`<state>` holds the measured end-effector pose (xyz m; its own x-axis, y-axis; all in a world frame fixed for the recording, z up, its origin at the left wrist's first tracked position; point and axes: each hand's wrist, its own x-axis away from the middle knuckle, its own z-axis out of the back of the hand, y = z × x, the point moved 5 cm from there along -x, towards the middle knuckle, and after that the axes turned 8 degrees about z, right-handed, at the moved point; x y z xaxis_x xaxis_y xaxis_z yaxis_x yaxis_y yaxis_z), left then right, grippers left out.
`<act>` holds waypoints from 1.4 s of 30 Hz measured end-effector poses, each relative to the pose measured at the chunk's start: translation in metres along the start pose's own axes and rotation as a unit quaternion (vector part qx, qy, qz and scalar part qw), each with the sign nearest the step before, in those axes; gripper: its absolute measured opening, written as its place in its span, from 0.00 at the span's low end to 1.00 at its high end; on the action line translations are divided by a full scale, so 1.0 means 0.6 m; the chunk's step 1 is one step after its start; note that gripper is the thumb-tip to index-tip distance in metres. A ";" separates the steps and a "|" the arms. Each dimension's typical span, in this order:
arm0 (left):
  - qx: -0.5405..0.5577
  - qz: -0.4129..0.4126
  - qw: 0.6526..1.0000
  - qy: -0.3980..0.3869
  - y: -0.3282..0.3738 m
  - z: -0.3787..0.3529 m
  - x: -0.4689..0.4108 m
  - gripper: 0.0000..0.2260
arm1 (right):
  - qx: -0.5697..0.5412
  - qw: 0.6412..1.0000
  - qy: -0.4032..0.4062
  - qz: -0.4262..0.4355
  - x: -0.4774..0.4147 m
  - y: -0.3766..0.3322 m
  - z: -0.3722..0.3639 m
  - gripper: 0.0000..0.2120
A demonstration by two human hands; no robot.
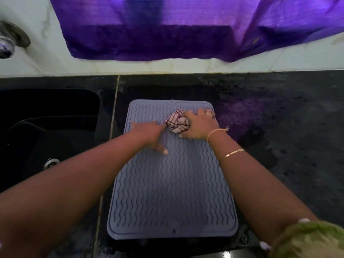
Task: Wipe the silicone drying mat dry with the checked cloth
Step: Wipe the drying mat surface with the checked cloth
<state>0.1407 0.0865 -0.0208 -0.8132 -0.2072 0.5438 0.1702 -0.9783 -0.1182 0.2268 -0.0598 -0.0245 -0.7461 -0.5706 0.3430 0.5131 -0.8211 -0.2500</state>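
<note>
Grey silicone drying mat [173,192] with wavy ridges, lying flat on the dark counter [279,127] just right of the black sink [46,127], its far edge toward the tiled wall. The right hand [198,125] presses the bunched checked cloth [177,122] onto the mat's far right corner, fingers [202,111] curled over and gripping it. The left hand [149,133] rests palm-down on the mat just left of the cloth, fingers spread flat, gripping nothing.
</note>
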 end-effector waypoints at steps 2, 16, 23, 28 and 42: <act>0.028 -0.009 0.999 -0.043 -0.002 -0.025 0.013 0.52 | 0.012 0.999 0.045 -0.001 0.008 -0.005 -0.009 0.32; -0.008 0.052 0.999 0.013 0.001 -0.041 0.034 0.50 | -0.037 0.996 -0.008 0.077 0.231 -0.060 -0.093 0.19; 0.059 0.003 0.995 0.081 0.010 -0.048 0.084 0.31 | -0.191 0.981 0.010 0.029 0.194 -0.034 -0.021 0.13; 0.063 -0.021 0.997 -0.032 0.007 -0.088 0.107 0.46 | -0.022 1.000 0.018 -0.010 0.121 -0.035 -0.032 0.28; 0.052 0.015 0.998 -0.015 0.010 -0.094 0.117 0.42 | 0.007 0.998 -0.051 0.019 0.319 -0.098 -0.115 0.20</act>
<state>0.0533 0.0662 -0.0300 -0.7903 -0.2352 0.5659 0.2528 -0.9663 -0.0485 0.0244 -0.1200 -0.0063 -0.6793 -0.5984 0.4248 0.5462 -0.7989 -0.2519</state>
